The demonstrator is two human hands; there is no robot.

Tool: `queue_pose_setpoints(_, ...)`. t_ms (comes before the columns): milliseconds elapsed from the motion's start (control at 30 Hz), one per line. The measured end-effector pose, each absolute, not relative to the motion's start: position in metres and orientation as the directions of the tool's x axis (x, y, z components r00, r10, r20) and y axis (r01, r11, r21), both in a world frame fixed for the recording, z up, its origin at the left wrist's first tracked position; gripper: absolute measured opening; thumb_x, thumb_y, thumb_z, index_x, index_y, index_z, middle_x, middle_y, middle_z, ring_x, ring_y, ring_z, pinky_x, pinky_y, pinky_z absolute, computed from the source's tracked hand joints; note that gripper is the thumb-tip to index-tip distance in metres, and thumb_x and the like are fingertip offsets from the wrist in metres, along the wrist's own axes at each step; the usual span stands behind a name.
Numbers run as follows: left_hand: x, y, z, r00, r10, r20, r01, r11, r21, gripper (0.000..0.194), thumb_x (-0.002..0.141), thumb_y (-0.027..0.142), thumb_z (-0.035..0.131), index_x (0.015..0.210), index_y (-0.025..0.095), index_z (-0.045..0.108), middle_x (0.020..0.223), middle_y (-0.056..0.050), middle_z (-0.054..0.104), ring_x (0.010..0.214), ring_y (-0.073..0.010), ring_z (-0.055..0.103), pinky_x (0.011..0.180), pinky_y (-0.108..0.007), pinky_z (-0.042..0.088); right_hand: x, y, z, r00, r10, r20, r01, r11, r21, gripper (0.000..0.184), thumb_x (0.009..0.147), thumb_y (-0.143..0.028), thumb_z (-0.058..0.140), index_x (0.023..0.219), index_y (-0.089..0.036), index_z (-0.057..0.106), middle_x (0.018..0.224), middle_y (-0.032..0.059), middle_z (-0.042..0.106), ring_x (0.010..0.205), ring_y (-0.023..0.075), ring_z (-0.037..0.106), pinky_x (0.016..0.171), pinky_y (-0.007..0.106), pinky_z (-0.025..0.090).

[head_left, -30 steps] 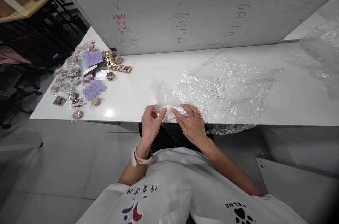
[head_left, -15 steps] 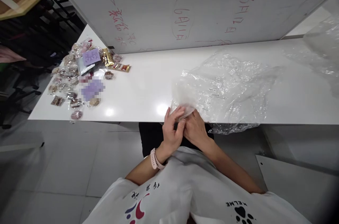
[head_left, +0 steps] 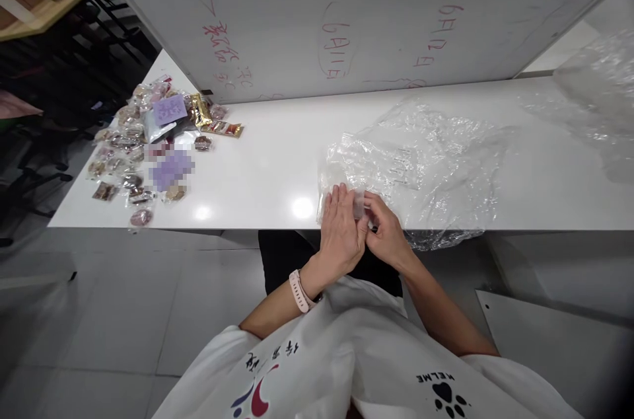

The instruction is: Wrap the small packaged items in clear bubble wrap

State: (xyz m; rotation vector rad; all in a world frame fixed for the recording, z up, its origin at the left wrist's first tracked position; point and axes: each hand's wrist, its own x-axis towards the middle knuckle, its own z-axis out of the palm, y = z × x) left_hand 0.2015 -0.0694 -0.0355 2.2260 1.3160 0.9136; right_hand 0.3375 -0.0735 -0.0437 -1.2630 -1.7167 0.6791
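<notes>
My left hand [head_left: 341, 227] lies flat, fingers stretched out together, pressing on a folded part of clear plastic film [head_left: 329, 171] near the table's front edge. Right beside it, my right hand [head_left: 389, 234] has its fingers curled, with thumb and fingertips closed at the edge of the folded film. A small layered piece of film shows between the two hands. What lies under my left palm is hidden. To the right, the crumpled film [head_left: 446, 168] spreads over the table, and part of it hangs over the front edge.
Wrapped snacks [head_left: 123, 141] and purple cards [head_left: 170, 110] are piled on the left of the white table [head_left: 267, 161]. A whiteboard [head_left: 376, 2] with red writing stands along the back. More clear plastic [head_left: 601, 88] lies at the far right.
My left hand has moved right with the loose left end of the film, folding it over toward my right hand. It now presses flat on the fold. My right hand has shifted slightly right.
</notes>
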Motion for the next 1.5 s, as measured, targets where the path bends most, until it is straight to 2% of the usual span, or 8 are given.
queue_pose_setpoints(133, 0.194, -0.068, -0.029, 0.448, 0.851, 0.274, 0.719, -0.525, 0.456, 0.06, 0.102, 0.042, 0.04, 0.149, 0.007, 0.029, 0.157, -0.026, 0.035, 0.151, -0.0352, 0.025, 0.121, -0.057, 0.028, 0.372, -0.06, -0.039, -0.143, 0.97, 0.197, 0.429, 0.24, -0.871, 0.054, 0.092, -0.03, 0.055, 0.145, -0.029, 0.047, 0.156, 0.0101, 0.04, 0.139, 0.0263, 0.047, 0.103, 0.045, 0.052)
queue_pose_setpoints(267, 0.185, -0.059, -0.008, 0.547, 0.82, 0.17, 0.73, -0.566, 0.382, 0.065, 0.095, 0.041, 0.054, 0.145, 0.006, 0.033, 0.149, -0.026, 0.046, 0.144, -0.0366, 0.04, 0.118, -0.054, 0.031, 0.392, -0.052, -0.017, 0.214, 0.9, 0.38, 0.605, 0.183, -0.775, 0.054, 0.096, -0.036, 0.054, 0.149, -0.031, 0.044, 0.153, 0.0098, 0.045, 0.135, 0.028, 0.049, 0.106, 0.052, 0.048)
queue_pose_setpoints(467, 0.15, -0.026, 0.009, 0.677, 0.734, 0.054, 0.552, -0.555, 0.622, 0.061, 0.083, 0.033, 0.066, 0.135, 0.014, 0.04, 0.127, -0.018, 0.062, 0.119, -0.0314, 0.06, 0.108, -0.052, 0.042, 0.349, -0.068, -0.008, -0.323, 0.894, 0.311, 0.634, 0.449, -0.63, 0.061, 0.096, -0.043, 0.058, 0.152, -0.035, 0.037, 0.148, 0.0059, 0.052, 0.134, 0.0267, 0.051, 0.108, 0.048, 0.047)
queue_pose_setpoints(633, 0.117, -0.008, 0.0, 0.769, 0.634, 0.081, 0.296, -0.465, 0.834, 0.056, 0.084, 0.025, 0.068, 0.134, 0.024, 0.043, 0.145, -0.014, 0.049, 0.13, -0.0278, 0.052, 0.105, -0.045, 0.046, 0.332, -0.067, -0.026, -0.351, 0.884, 0.309, 0.706, 0.466, -0.533, 0.055, 0.098, -0.04, 0.055, 0.15, -0.03, 0.038, 0.146, 0.0086, 0.054, 0.132, 0.0272, 0.053, 0.106, 0.047, 0.047)
queue_pose_setpoints(867, 0.119, 0.011, -0.003, 0.645, 0.757, 0.106, 0.282, -0.365, 0.887, 0.029, 0.092, 0.037, 0.062, 0.116, 0.02, 0.058, 0.114, -0.008, 0.063, 0.103, -0.0205, 0.061, 0.091, -0.035, 0.049, 0.337, -0.04, -0.015, -0.34, 0.899, 0.276, 0.732, 0.437, -0.522, 0.033, 0.104, -0.042, 0.042, 0.124, -0.021, 0.058, 0.113, 0.0081, 0.07, 0.097, 0.0224, 0.068, 0.075, 0.034, 0.053)
queue_pose_setpoints(1033, 0.137, 0.04, -0.008, 0.368, 0.925, 0.092, 0.587, -0.308, 0.749, 0.03, 0.095, 0.045, 0.057, 0.086, 0.017, 0.061, 0.093, -0.007, 0.059, 0.086, -0.02, 0.057, 0.075, -0.033, 0.046, 0.335, -0.004, -0.01, -0.221, 0.953, 0.206, 0.865, 0.289, -0.41, 0.04, 0.105, -0.046, 0.036, 0.1, -0.017, 0.063, 0.099, 0.0098, 0.068, 0.087, 0.0227, 0.062, 0.064, 0.031, 0.045)
queue_pose_setpoints(1267, 0.148, 0.066, 0.0, 0.279, 0.958, -0.064, 0.631, -0.132, 0.764, 0.074, 0.08, 0.038, 0.077, 0.14, 0.014, 0.041, 0.11, -0.012, 0.06, 0.1, -0.025, 0.057, 0.085, -0.038, 0.044, 0.332, 0.029, -0.023, -0.113, 0.982, 0.152, 0.964, 0.146, -0.223, 0.039, 0.105, -0.03, 0.031, 0.092, -0.018, 0.065, 0.094, 0.0128, 0.063, 0.092, 0.0263, 0.054, 0.07, 0.035, 0.04)
queue_pose_setpoints(1500, 0.154, 0.075, -0.008, 0.372, 0.925, -0.08, 0.239, -0.012, 0.971, 0.07, 0.069, 0.015, 0.077, 0.131, 0.022, 0.044, 0.091, 0.001, 0.049, 0.077, -0.0125, 0.054, 0.072, -0.028, 0.047, 0.335, 0.027, -0.037, -0.082, 0.974, 0.212, 0.909, 0.16, -0.384, 0.041, 0.105, -0.037, 0.027, 0.096, -0.019, 0.064, 0.096, 0.0115, 0.064, 0.093, 0.0262, 0.055, 0.077, 0.037, 0.043)
